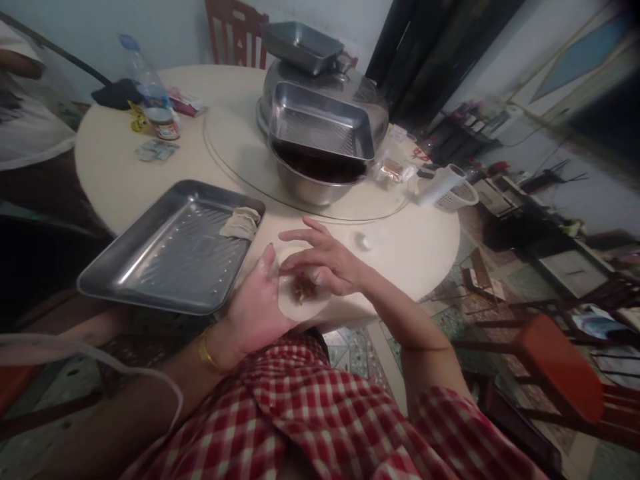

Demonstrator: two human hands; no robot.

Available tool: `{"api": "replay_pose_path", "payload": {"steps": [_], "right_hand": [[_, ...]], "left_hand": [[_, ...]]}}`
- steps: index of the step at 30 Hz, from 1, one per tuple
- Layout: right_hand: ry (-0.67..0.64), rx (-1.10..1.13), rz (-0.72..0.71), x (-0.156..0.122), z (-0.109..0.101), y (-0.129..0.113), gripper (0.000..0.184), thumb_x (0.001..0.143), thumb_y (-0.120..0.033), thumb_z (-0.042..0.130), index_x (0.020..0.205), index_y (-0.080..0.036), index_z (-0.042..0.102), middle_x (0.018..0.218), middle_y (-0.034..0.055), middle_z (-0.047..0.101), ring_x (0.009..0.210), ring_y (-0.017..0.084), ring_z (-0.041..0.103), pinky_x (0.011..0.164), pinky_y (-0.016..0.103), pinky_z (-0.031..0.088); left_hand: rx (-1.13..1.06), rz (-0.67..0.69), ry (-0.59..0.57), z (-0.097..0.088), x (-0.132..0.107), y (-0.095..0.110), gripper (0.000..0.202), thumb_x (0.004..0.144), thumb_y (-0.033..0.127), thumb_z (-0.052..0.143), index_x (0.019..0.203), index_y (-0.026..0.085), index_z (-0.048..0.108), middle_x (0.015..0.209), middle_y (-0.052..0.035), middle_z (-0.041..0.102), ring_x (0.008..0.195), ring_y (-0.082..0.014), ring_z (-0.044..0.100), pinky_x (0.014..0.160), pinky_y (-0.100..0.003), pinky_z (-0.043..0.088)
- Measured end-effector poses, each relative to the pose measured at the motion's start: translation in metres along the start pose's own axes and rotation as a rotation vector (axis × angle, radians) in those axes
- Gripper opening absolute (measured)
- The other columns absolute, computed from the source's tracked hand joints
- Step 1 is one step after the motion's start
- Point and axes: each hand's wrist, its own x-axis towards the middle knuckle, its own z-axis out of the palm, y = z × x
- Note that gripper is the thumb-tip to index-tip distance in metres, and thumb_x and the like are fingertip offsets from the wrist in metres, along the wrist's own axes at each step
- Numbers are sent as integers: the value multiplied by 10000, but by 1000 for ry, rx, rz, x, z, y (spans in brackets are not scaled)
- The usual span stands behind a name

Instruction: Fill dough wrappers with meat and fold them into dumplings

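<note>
My left hand [255,303] cradles a round dough wrapper [300,308] with a dab of brown filling [303,289] in its middle, at the near edge of the round table [115,180]. My right hand [323,260] rests over the wrapper's far side, thumb and forefinger pinching its edge while the other fingers spread out. A folded dumpling [243,223] lies in the near right corner of a steel tray [170,250] just left of my hands.
A steel bowl [310,187] of dark filling stands behind my hands on a glass turntable [235,143], with steel trays and a domed lid [325,83] stacked above it. A small dough ball [363,241] lies to the right. Bottle, jar and packets sit far left.
</note>
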Motion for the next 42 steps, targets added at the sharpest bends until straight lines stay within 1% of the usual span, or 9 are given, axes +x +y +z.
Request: {"api": "replay_pose_path", "payload": {"steps": [8, 14, 19, 22, 28, 34, 36, 40, 42], "right_hand": [[180, 94, 184, -27, -6, 3, 538, 1000, -502, 213, 1128, -205, 642, 971, 57, 750, 1329, 202, 486, 1214, 474, 174], [102, 76, 188, -32, 0, -1, 647, 970, -595, 162, 1150, -213, 652, 1097, 68, 727, 1344, 214, 476, 1223, 492, 134], [257, 192, 294, -38, 2, -4, 628, 981, -584, 182, 1149, -195, 645, 1003, 73, 763, 1354, 208, 476, 1217, 488, 164], [279, 325, 295, -38, 9, -3, 615, 991, -570, 181, 1230, -179, 591, 1008, 80, 766, 1356, 193, 479, 1201, 491, 215], [355, 185, 327, -43, 14, 3, 578, 964, -608, 263, 1195, -219, 624, 1167, 89, 713, 1334, 213, 502, 1207, 524, 175], [399, 353, 339, -41, 10, -6, 564, 997, -557, 213, 1289, -224, 563, 962, 69, 758, 1360, 183, 474, 1204, 508, 207], [391, 342, 347, -40, 11, -8, 590, 987, -583, 212, 1271, -217, 578, 961, 72, 757, 1354, 189, 480, 1203, 504, 213], [305, 317, 290, -44, 14, -4, 550, 984, -563, 268, 1220, -209, 616, 1037, 77, 750, 1351, 199, 475, 1210, 500, 173], [349, 332, 308, -47, 14, -1, 531, 974, -570, 303, 1169, -212, 644, 1010, 72, 753, 1325, 207, 500, 1203, 496, 183]], "left_hand": [[43, -7, 56, -1, -5, 4, 588, 956, 593, 326, 1226, 164, 625, 1080, -89, 737, 1152, -293, 626, 1080, -482, 381], [66, 23, 15, -2, -6, 4, 647, 971, 594, 263, 1191, 124, 650, 1165, -122, 721, 1112, -266, 654, 1101, -468, 364], [55, 1, 32, 0, -8, 6, 703, 959, 610, 272, 1292, 74, 582, 1221, -165, 691, 1278, -311, 539, 1155, -487, 276], [51, 16, 15, -2, -9, 8, 704, 948, 615, 308, 1305, 71, 577, 1256, -173, 672, 1316, -319, 501, 1171, -493, 244], [66, 21, 30, -7, -13, 10, 706, 929, 638, 340, 1324, 103, 575, 1290, -154, 655, 1345, -315, 470, 1180, -486, 238], [57, 12, 7, -4, -14, 6, 675, 908, 638, 406, 1359, 158, 555, 1390, -141, 582, 1357, -360, 442, 1166, -560, 231], [47, 3, 15, -3, -14, 5, 655, 903, 635, 423, 1388, 206, 526, 1424, -113, 556, 1373, -359, 420, 1168, -572, 215], [83, -23, 14, -3, -14, 5, 699, 905, 639, 407, 1425, 179, 481, 1411, -145, 563, 1370, -364, 424, 1157, -575, 237], [105, -15, 33, -2, -14, 5, 697, 901, 647, 407, 1434, 202, 469, 1405, -136, 572, 1353, -364, 448, 1144, -578, 259]]}}
